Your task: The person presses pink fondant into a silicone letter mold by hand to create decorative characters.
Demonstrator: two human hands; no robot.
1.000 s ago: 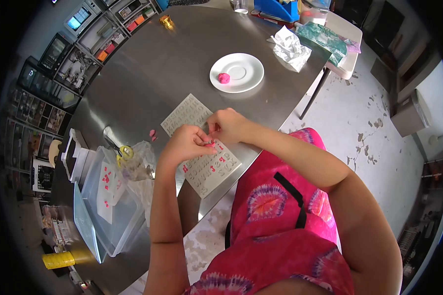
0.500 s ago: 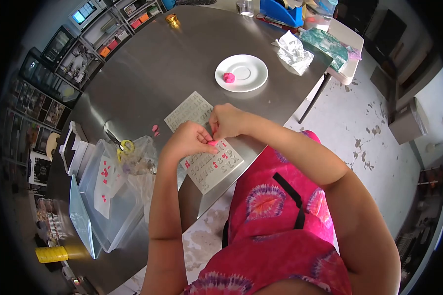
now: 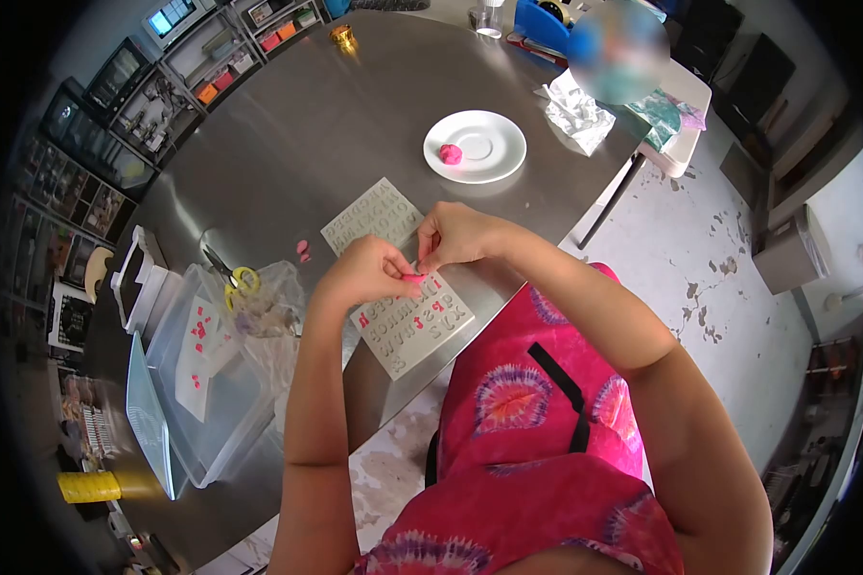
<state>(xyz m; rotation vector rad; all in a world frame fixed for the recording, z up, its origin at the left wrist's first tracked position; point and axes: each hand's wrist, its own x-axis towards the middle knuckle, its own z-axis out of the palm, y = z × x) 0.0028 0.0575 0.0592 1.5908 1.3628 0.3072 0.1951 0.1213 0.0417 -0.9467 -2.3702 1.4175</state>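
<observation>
Where the hands meet: a small pink piece (image 3: 413, 278) is pinched between the fingertips of both hands, just above the letter mould (image 3: 422, 331). It is held low and close, apparently so that the fine fingerwork stays over the sheet.
Left hand (image 3: 369, 273): curled shut, with thumb and forefinger closed on the pink piece from the left.
Right hand (image 3: 455, 235): likewise closed, its fingertips brought down on the same piece from the far side.
Letter mould: laid flat at the near table edge, within easy reach. Several cavities in the near rows are filled with pink; the far rows are seen unfilled.
Clear tub (image 3: 216, 431): set to the left, with its lid (image 3: 149, 422) lying alongside. A white sheet (image 3: 197, 350) bearing small pink shapes is kept inside.
Plastic bag (image 3: 273, 311): crumpled between tub and mould, its contents not discernible. Yellow-handled scissors (image 3: 240, 280) are laid at its far edge.
Loose pink bits (image 3: 303, 251): left on the steel table (image 3: 307, 125), just beside the mould.
White plate (image 3: 499, 158): placed farther off, well apart from the hands. One pink lump (image 3: 451, 153) is held on it, probably as a reserve kept off the table.
Crumpled paper (image 3: 575, 110): lying beyond the plate, near the far corner.
</observation>
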